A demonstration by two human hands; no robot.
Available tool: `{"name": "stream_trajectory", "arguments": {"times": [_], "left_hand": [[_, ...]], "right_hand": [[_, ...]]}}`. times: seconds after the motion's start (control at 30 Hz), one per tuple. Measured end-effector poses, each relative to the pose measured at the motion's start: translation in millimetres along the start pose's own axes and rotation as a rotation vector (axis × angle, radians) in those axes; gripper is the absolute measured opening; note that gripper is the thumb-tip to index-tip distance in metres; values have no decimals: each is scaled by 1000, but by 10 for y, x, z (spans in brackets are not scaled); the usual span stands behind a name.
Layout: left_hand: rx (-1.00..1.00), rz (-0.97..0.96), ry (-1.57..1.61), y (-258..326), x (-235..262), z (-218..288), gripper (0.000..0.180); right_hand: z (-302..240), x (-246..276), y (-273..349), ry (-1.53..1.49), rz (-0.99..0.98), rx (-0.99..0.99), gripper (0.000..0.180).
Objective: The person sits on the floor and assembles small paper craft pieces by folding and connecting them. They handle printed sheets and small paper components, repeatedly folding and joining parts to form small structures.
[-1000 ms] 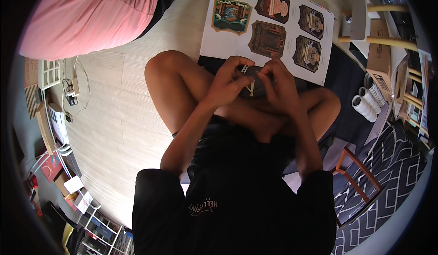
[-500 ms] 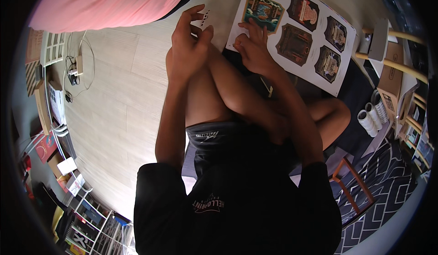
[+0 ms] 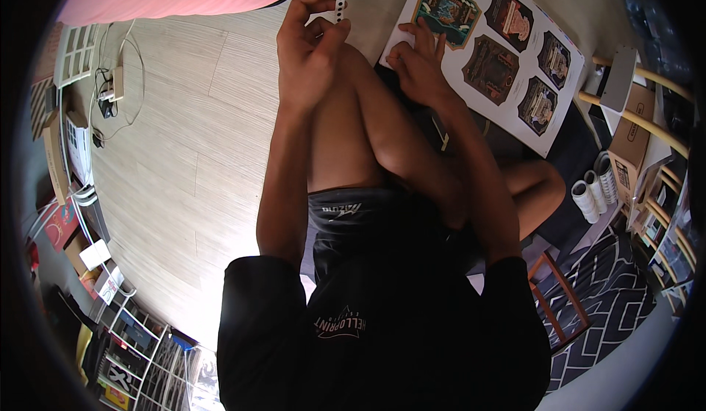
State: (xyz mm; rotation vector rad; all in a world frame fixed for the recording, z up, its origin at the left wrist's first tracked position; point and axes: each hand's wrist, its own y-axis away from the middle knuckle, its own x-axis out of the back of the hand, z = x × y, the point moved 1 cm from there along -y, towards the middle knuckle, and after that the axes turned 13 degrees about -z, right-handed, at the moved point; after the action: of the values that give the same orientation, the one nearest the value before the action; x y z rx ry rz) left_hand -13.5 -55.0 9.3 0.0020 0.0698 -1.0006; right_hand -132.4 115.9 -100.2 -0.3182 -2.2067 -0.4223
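While the left hand (image 3: 309, 47) pinches a small white dotted piece (image 3: 340, 4) between thumb and fingertips, raised above the bent knee (image 3: 353, 65), the right hand (image 3: 415, 62) presses flat, fingers spread and holding nothing, on the near corner of the white printed sheet (image 3: 485, 51) just beyond that knee, on the floor.

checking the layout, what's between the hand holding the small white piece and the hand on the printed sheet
In the head view, the person's raised bare knee lies between the left hand, which pinches the small white piece, and the right hand on the printed sheet.
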Motion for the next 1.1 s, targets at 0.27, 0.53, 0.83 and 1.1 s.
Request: {"name": "stream_trajectory", "arguments": {"times": [0.27, 0.53, 0.83, 1.1], "left_hand": [[-46, 21, 37, 5, 26, -62, 42], [-45, 10, -18, 19, -36, -32, 42], [-12, -8, -179, 31, -135, 39, 41], [136, -346, -1129, -241, -245, -165, 56]], "right_hand": [[-53, -19, -16, 38, 33, -21, 9], [-40, -103, -2, -35, 190, -85, 35], [57, -6, 29, -158, 265, -155, 51], [1796, 1248, 1684, 121, 773, -503, 64]]}}
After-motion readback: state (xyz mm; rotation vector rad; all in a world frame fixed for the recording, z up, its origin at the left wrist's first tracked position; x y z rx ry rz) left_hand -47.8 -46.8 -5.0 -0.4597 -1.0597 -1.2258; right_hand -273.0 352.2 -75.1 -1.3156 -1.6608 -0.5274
